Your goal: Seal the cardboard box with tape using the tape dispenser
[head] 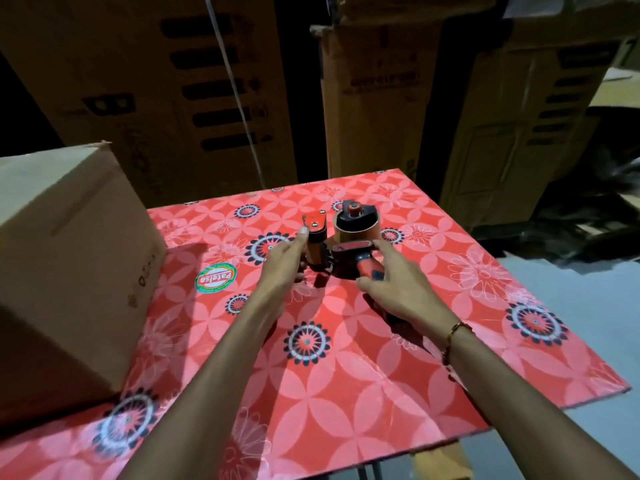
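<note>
We see both hands reaching forward over the red flower-patterned tablecloth [346, 358] toward the orange-and-black handheld tape dispenser [341, 242], which lies near the far middle of the table, straight ahead of us and between the two hands. Its long axis seems to run roughly left to right and slightly toward us: the orange cutter head with its roller sits at the left end, the brown tape roll stands up behind the middle, and the orange-and-black handle angles down toward our right. The right hand [394, 289] is the nearer one to that handle; its fingers are spread and loosely curved over it, thumb below and forefinger stretched toward the roll, touching or just about to touch, not yet closed. The left hand [282, 263] is open as well, fingers extended, with the forefinger tip at the cutter head. The plain brown cardboard box [65, 271] sits well apart at the left edge of the table, so the coming move should carry the dispenser leftward to it. The box is cut off by the frame; its top flaps and seam are hard to make out. Motion blur softens the left hand, and the tape's free end is hidden.
</note>
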Demonstrator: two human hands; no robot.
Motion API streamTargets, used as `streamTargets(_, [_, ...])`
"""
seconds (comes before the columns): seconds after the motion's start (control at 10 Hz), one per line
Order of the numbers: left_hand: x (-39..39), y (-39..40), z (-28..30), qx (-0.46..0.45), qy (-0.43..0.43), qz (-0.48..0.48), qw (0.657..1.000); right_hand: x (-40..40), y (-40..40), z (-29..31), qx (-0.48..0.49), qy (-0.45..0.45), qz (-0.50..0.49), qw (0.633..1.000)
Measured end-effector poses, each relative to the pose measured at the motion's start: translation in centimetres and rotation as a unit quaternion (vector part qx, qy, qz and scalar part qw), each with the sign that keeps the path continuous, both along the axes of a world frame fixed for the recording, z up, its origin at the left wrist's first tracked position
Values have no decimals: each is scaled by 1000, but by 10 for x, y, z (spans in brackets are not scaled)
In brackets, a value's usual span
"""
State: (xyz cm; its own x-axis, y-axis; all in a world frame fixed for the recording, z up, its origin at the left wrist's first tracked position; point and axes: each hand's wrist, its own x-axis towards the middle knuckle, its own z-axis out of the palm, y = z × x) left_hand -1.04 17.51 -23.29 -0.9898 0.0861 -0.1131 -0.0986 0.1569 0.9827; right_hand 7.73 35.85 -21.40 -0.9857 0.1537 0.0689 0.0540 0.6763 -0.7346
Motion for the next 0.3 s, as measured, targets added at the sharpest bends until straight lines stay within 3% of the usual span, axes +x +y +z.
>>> streamTargets(0.2, [1,-12,25,46,-101,-27,993,-6,-5,23,-4,-71,13,997])
streamTargets(0.3, [4,-17,39,64,-162,5,985,-13,-4,42,26,-86,2,996])
